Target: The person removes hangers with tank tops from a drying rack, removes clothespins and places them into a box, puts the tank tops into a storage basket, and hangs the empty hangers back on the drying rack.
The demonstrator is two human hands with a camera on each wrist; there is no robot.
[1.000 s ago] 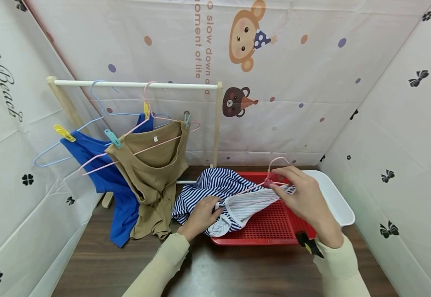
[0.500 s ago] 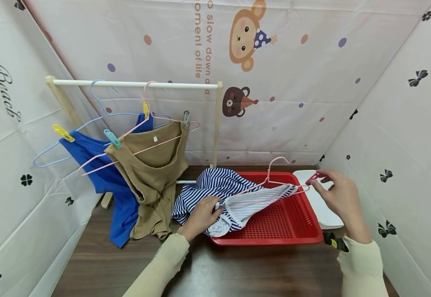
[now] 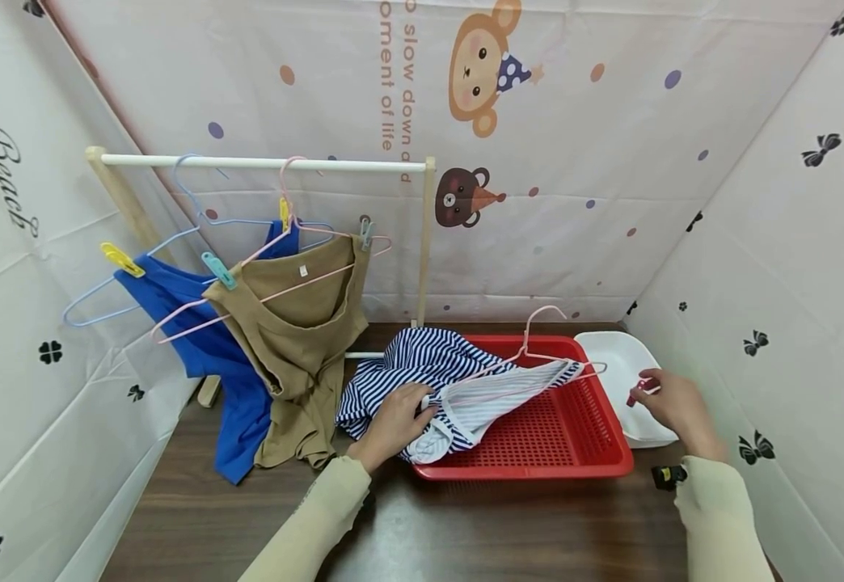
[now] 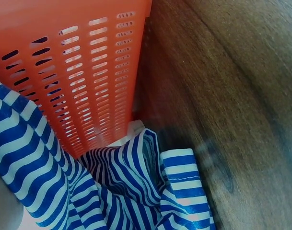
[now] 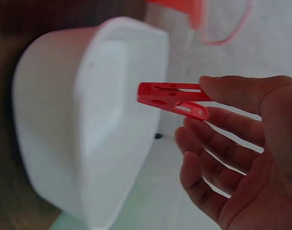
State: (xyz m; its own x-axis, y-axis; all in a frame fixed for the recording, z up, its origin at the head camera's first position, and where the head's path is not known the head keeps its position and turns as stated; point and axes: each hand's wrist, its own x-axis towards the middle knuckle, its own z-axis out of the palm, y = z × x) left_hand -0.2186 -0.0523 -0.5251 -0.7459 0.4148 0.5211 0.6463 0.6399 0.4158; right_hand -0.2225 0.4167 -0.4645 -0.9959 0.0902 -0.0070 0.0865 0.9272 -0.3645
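Note:
My right hand (image 3: pixel 686 412) pinches a red clothespin (image 5: pixel 172 98) between thumb and fingertips, over the white tub (image 3: pixel 614 356) at the right. A navy-and-white striped shirt (image 3: pixel 429 360) lies across the red basket (image 3: pixel 524 473), with a pink hanger (image 3: pixel 527 353) running inside its neck opening. The hanger's hook points up and its right end sticks out past the shirt. At the shirt's left side, my left hand (image 3: pixel 393 420) grips the fabric near the hanger; the hidden left end of the hanger cannot be seen. Shirt folds (image 4: pixel 131 177) hang beside the basket in the left wrist view.
At the left stands a rack with a white rail (image 3: pixel 262 164). From it hang a blue garment (image 3: pixel 236 412) on a blue hanger and a khaki garment (image 3: pixel 305 339) on a pink hanger, both with clothespins. Patterned cloth walls surround the brown table (image 3: pixel 480 533).
My right hand has moved right with the red clothespin, from the pink hanger's neck past its right end to over the white tub. My left hand has stayed on the shirt.

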